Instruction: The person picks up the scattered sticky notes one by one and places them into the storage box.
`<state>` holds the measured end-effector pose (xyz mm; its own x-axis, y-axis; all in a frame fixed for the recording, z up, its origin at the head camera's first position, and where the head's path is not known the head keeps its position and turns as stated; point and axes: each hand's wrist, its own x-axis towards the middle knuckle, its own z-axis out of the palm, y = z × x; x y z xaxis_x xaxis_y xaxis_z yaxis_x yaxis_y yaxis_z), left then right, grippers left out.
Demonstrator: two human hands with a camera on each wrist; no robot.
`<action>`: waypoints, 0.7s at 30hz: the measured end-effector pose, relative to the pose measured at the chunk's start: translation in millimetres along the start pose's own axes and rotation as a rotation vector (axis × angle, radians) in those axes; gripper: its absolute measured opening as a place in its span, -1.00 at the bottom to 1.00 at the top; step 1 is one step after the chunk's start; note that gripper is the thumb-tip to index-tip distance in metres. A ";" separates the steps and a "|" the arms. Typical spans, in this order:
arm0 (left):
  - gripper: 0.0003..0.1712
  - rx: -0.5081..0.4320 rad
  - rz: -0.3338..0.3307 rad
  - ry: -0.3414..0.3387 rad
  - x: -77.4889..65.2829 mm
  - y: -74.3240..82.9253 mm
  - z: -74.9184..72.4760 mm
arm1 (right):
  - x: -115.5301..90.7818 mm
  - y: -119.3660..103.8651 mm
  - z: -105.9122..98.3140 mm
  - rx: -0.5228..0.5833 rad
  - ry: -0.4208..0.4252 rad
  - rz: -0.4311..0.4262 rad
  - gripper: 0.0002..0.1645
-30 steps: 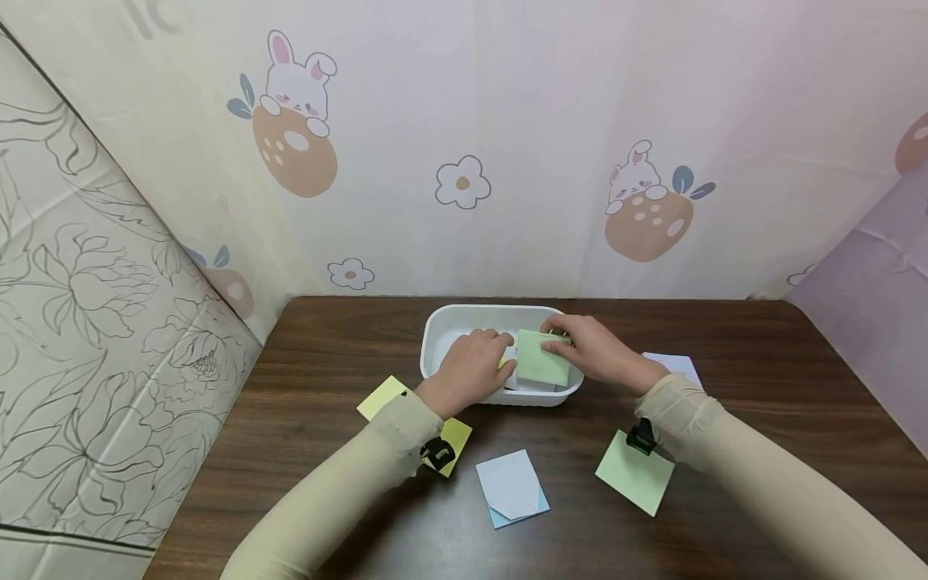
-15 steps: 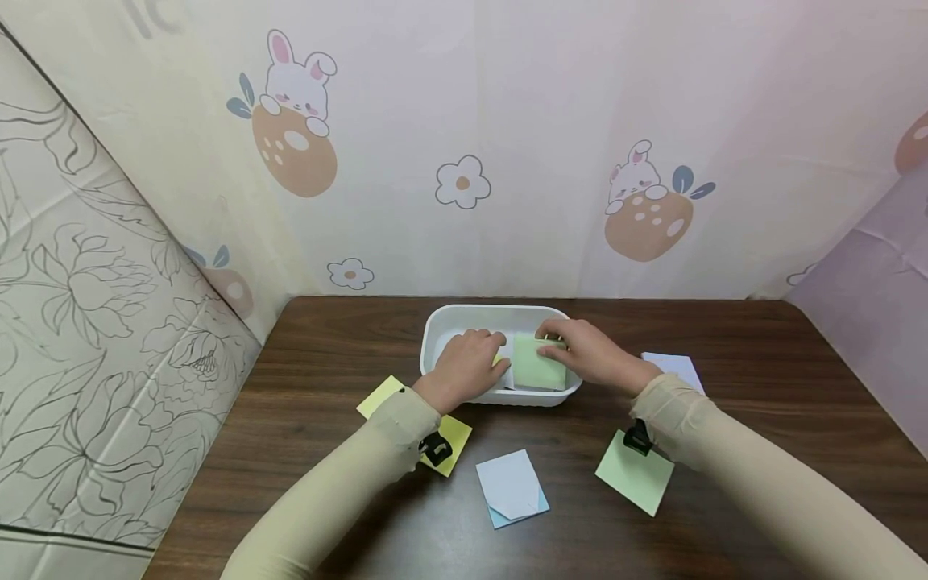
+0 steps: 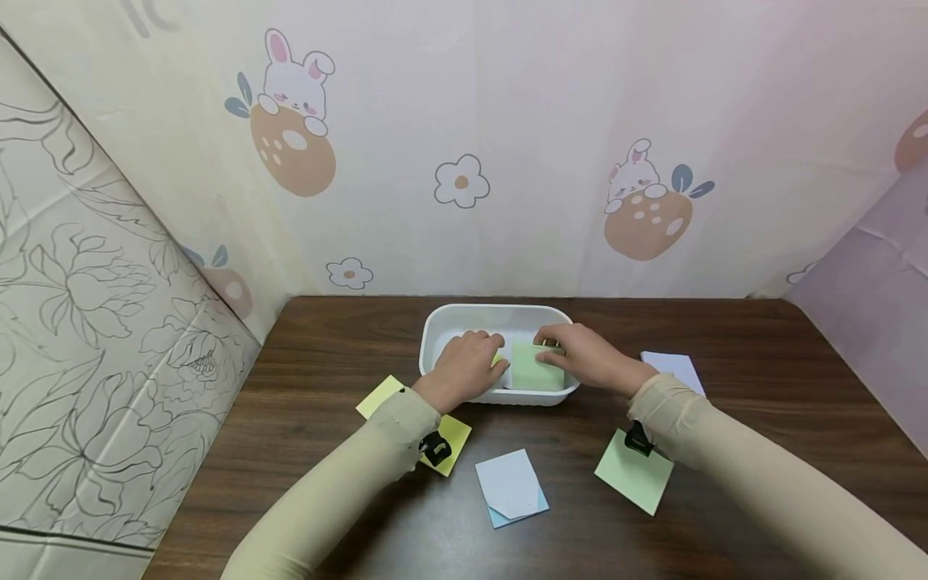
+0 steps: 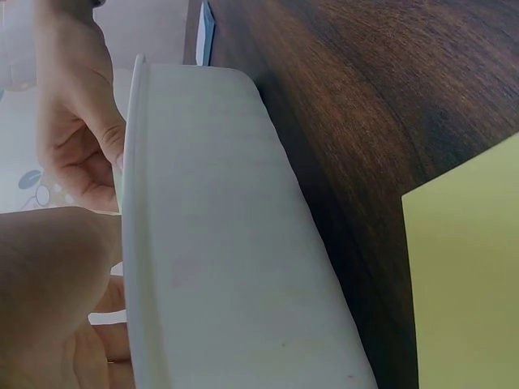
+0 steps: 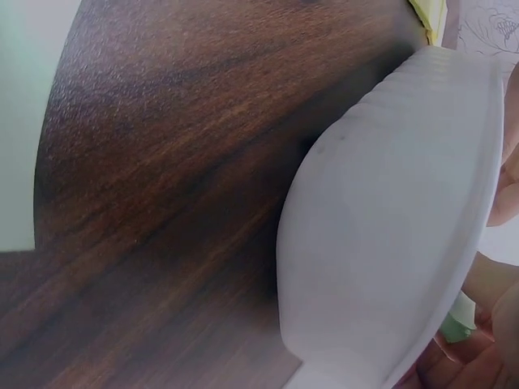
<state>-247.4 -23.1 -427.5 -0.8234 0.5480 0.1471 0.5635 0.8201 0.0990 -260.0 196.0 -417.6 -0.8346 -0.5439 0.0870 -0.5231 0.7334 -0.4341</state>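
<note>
A white plastic bin (image 3: 532,397) stands near the back of the table. My right hand (image 3: 590,356) reaches over its right end and pinches a pale green sticky-note pad (image 3: 532,375) between thumb and fingers. The pad sits low inside the bin. My left hand (image 3: 464,366) reaches into the bin's left half with bent fingers. A yellow bit of paper (image 3: 497,358) shows between its thumb and index finger; whether the hand grips it I cannot tell. In the left wrist view, the bin wall (image 4: 219,211) hides the left fingertips.
Yellow sticky notes (image 3: 453,439) lie under my left wrist. In front of the bin is a white sheet (image 3: 511,483) on a blue note (image 3: 507,520). A green note (image 3: 634,475) lies below my right wrist, and a pale lilac pad (image 3: 674,368) is right of the bin.
My right hand has moved slightly down and left, lowering the green pad deeper into the bin. The left hand drew back a little to the left, then stayed nearly still.
</note>
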 end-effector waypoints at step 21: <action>-0.68 -0.005 0.014 0.009 0.3 -3.7 1.3 | 2.4 -1.2 1.2 -0.036 -0.029 0.028 -0.66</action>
<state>-249.8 -25.7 -429.1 -0.8150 0.5578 0.1570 0.5751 0.8117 0.1020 -261.2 193.4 -417.9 -0.8438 -0.5344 0.0490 -0.5062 0.7623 -0.4034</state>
